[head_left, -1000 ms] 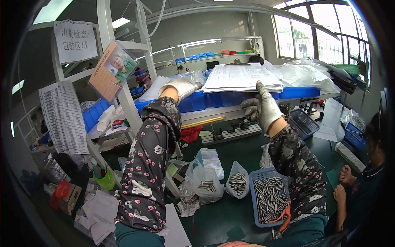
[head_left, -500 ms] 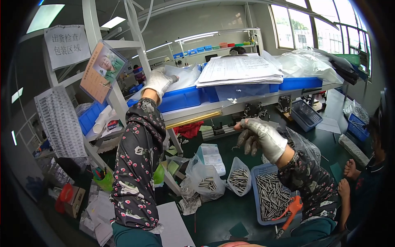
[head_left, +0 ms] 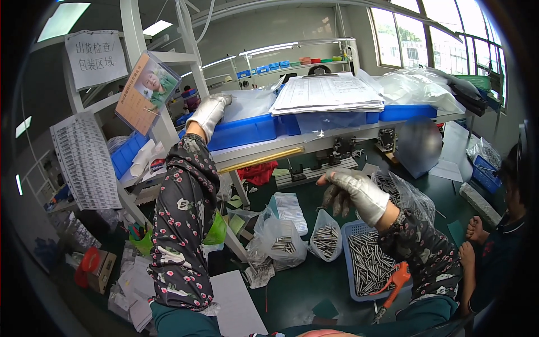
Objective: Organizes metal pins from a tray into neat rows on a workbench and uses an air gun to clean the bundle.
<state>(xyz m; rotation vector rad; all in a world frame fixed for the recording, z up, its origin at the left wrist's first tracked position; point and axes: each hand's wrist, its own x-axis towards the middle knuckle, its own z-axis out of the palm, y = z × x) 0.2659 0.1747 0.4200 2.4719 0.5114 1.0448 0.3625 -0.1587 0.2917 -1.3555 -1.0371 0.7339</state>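
My left hand (head_left: 208, 117), in a pale glove with bare fingertips, is up at the raised shelf. Its fingers are pinched at the near-left edge of clear plastic bags (head_left: 247, 105) lying over a blue bin (head_left: 241, 133). My right hand (head_left: 359, 197), gloved with greyish fingertips, hangs in the air above the bench, fingers loosely bent and apart, holding nothing. Beneath it stands a blue basket (head_left: 349, 267) full of metal pins (head_left: 368, 264). An orange-handled tool (head_left: 397, 278) lies across the basket's right side. Left of the basket are two clear bags of pins (head_left: 325, 238) (head_left: 285, 242).
A stack of papers (head_left: 328, 92) rests on the shelf bins. The white shelf edge (head_left: 258, 150) crosses above the green bench. At the right, another person's hands (head_left: 471, 241) are near a wrapped bar (head_left: 481, 203). A white post with a hanging badge (head_left: 147, 92) stands left.
My left hand has shifted slightly left and its fingers have closed in at the bag's edge. The view has turned slightly. My right hand stays nearly in place.
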